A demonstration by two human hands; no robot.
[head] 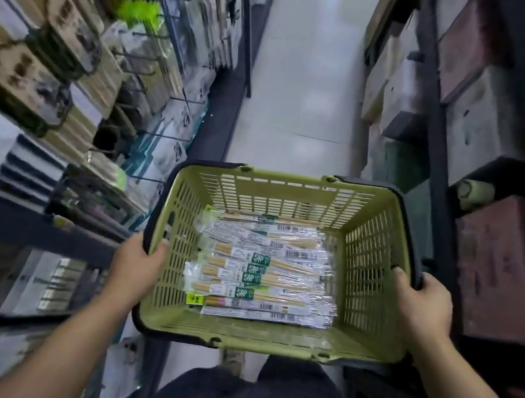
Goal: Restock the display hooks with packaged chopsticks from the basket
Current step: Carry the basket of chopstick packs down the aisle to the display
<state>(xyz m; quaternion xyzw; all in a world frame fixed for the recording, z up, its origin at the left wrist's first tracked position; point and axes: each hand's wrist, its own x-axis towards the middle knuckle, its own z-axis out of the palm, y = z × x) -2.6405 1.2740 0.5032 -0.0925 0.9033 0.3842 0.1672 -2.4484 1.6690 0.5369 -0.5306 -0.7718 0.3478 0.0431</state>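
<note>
I carry an olive-green plastic basket [376, 280] with a dark rim in front of my body, above the aisle floor. My left hand [135, 268] grips its left rim and my right hand [423, 309] grips its right rim, thumbs hooked inside. On the basket's bottom lie several clear packages of wooden chopsticks [262, 272] with green labels and barcodes, stacked side by side. The display hooks [153, 93] stick out from the shelving on the left, some bare, some hung with packaged goods.
A narrow pale floor aisle [304, 84] runs ahead between the left rack and dark shelving with boxes [470, 112] on the right. A bright green item [139, 13] hangs on the left rack. My legs and a shoe [232, 360] show below the basket.
</note>
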